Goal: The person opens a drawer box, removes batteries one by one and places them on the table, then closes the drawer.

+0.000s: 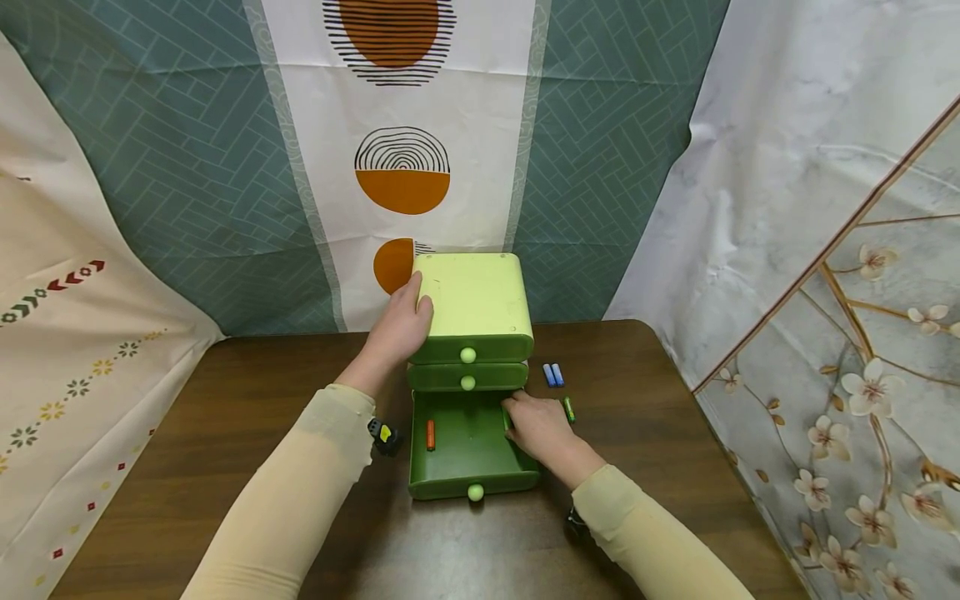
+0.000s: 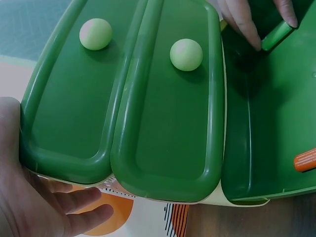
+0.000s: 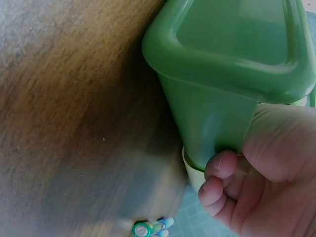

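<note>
A green drawer cabinet with a pale yellow-green top (image 1: 472,292) stands on the table. Its bottom drawer (image 1: 468,458) is pulled out, while the two drawers above are closed. Inside the bottom drawer, toward the left, lies an orange battery (image 1: 431,435). My left hand (image 1: 401,321) rests against the cabinet's upper left side, fingers extended. Reaching over the drawer's right wall, my right hand (image 1: 542,427) pinches a green battery (image 2: 277,36) between thumb and fingertips, low inside the drawer. In the right wrist view, this hand's lower fingers (image 3: 212,190) curl outside the wall, and the battery is hidden.
Two blue batteries (image 1: 553,375) lie side by side on the brown table (image 1: 300,467), right of the cabinet. Nearer, another green battery (image 1: 569,409) lies just beyond my right hand. Patterned cloths (image 1: 607,167) hang behind and beside the table.
</note>
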Available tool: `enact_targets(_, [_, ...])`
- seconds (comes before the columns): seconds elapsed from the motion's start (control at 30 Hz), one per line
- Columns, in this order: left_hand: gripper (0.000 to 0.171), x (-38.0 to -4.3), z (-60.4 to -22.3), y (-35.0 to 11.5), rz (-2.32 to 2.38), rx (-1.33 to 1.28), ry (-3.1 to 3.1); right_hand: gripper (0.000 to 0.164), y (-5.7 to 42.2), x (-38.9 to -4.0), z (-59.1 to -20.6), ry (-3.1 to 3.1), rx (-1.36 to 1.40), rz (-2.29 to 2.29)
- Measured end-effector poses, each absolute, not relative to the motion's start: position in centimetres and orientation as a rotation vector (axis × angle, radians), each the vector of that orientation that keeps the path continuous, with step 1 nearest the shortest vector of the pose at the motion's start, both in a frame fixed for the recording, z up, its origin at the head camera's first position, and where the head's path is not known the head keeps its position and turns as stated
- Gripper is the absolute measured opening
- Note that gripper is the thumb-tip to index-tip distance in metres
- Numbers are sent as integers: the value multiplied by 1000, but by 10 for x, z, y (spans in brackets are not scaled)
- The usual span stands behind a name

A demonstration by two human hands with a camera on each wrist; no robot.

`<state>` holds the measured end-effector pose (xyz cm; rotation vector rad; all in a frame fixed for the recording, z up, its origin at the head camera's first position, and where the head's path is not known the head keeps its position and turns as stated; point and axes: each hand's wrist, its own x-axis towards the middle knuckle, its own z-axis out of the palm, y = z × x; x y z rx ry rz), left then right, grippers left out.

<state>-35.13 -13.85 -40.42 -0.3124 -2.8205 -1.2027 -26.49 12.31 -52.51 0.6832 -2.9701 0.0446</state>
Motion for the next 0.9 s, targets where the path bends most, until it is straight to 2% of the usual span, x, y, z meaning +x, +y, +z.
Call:
enact_targets(0.4, [70,-352,-406,-139,-1195,-304,-2817,34,123,-266,-523,-2988,688,43])
enact_targets(0.9, [70,-353,-408,-140,-1193,-311,-2806,49,130,-259,-523,-2918,739,108])
